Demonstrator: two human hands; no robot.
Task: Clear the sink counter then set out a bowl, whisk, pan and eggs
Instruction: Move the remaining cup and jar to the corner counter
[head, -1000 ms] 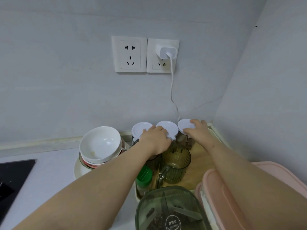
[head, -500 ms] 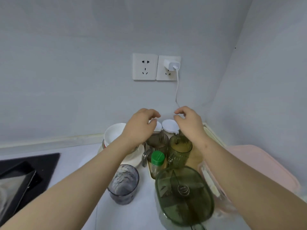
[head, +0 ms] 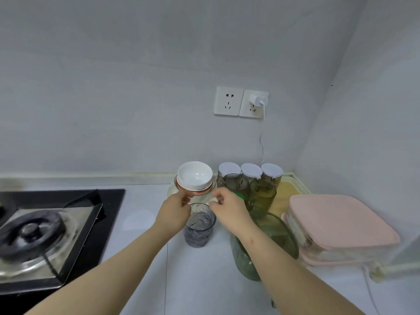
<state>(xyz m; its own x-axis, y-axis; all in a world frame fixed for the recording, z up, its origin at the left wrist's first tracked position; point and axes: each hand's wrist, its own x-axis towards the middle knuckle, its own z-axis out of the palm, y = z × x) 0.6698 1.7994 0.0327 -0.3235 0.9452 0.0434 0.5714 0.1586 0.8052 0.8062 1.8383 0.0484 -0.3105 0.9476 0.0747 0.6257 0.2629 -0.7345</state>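
**Both hands close on the bowl stack**

The left hand (head: 174,212) and the right hand (head: 230,209) hover over the counter (head: 141,223), fingers loosely curled and holding nothing. The left fingertips sit right at the lower edge of the bowl stack; I cannot tell whether they touch it. The white bowl (head: 195,176) sits on top of that stack, tilted toward the camera, nested in a red-rimmed bowl (head: 193,190) on a plate (head: 171,189) near the back wall.

The step in hand looks like fetching a bowl. Because the white bowl sits tilted, it is best taken by its rim with one hand while the other steadies the red-rimmed bowl beneath, then lifted straight up so nothing below shifts. The dark glass tumbler (head: 200,226) stands just in front of the stack, between the wrists, and the green cups (head: 262,196) are just beside the right hand, so the bowl should come out high, above both. No whisk, pan or eggs can be made out.
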